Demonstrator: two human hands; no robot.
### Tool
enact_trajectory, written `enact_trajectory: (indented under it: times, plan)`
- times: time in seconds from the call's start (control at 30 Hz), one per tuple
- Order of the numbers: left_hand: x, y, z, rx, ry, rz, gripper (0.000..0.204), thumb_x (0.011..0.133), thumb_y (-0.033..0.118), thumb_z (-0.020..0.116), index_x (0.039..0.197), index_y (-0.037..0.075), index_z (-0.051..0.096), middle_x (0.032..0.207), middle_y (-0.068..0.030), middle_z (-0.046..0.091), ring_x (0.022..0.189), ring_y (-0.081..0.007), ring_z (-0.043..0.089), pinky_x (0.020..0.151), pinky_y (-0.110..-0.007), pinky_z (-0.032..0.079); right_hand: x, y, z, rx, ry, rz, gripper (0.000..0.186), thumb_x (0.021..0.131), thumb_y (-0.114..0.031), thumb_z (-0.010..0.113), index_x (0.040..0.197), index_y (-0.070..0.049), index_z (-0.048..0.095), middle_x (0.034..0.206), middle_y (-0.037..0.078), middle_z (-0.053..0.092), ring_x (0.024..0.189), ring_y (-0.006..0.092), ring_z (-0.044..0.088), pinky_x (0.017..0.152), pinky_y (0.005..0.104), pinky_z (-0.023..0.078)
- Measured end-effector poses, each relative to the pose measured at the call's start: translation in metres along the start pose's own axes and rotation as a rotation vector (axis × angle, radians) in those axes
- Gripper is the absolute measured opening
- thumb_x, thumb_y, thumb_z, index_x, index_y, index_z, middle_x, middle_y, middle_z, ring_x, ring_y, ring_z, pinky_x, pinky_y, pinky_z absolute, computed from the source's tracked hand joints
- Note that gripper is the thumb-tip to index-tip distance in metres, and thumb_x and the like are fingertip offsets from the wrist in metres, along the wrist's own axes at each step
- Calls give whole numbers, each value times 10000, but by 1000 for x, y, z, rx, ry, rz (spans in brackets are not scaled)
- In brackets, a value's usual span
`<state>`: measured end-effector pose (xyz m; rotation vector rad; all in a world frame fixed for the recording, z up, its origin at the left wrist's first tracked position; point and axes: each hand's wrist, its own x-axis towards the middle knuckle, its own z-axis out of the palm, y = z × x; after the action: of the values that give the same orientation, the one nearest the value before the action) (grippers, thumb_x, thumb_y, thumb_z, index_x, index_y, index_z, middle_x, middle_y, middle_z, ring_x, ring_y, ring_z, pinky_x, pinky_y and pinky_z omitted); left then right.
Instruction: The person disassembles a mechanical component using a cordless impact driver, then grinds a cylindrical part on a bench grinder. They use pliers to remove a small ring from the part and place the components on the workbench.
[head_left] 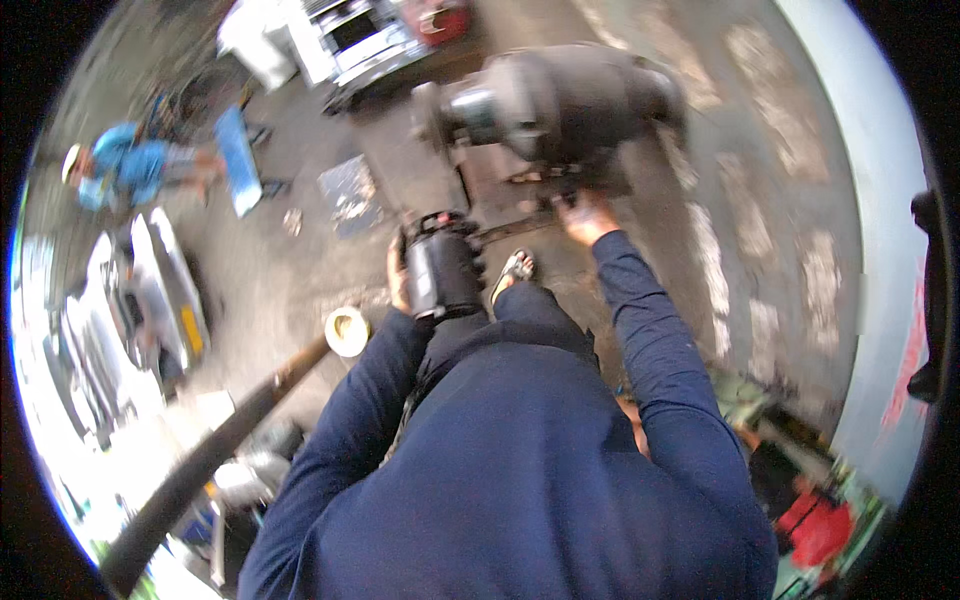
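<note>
A black, roughly cylindrical part [440, 268] with a knobbly, ribbed right side stands in front of me, just left of my feet. My left hand [398, 275] is wrapped round its left side, the fingers partly hidden behind it. Farther ahead is a large grey motor-like machine [570, 105] with a round flange and a shiny shaft section at its left end. My right hand [588, 218] is at the near lower edge of this machine, its fingers closed at something small and dark, too blurred to name.
A pale tub [347, 331] stands on the floor to the left, beside a long brown pole [215, 450]. A flat grey plate [350, 195] lies farther off. A person in blue [130, 165] is at the far left, near silvery panels [165, 280]. A pale wall [890, 250] bounds the right.
</note>
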<state>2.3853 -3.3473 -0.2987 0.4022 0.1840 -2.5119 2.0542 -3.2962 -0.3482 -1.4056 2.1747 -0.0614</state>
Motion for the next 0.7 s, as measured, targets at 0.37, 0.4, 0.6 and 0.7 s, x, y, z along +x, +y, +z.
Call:
enact_trajectory:
  times: [0.37,0.4,0.6,0.7]
  plan:
    - [33,-83,73,557,-26,-267,669,930,658,383,1354,165,540,1133,-132,621,924,-295,603,773,-465,501,-239,143,96,254,-18,304,428,905,-354,637,1168,-16,640,1149,237,673,1073,421,642,926,485,510]
    - [39,-96,82,575,3,-306,619,938,642,395,1306,173,563,1090,-120,616,889,-284,593,747,-457,496,-265,150,107,345,71,380,410,905,-347,629,1155,-23,654,1122,244,679,1069,423,642,922,477,511]
    - [112,-195,102,664,10,-592,604,941,594,500,1327,131,545,1104,-154,651,921,-344,637,750,-508,528,-368,200,96,649,38,855,363,912,-355,627,1102,-51,685,1064,235,697,1037,422,654,893,482,514]
    - [137,-275,129,659,117,-660,598,939,574,511,1318,112,548,1066,-164,670,850,-359,657,729,-502,550,-418,212,119,743,93,967,351,914,-354,627,1076,-51,696,1073,223,700,1022,408,661,889,483,516]
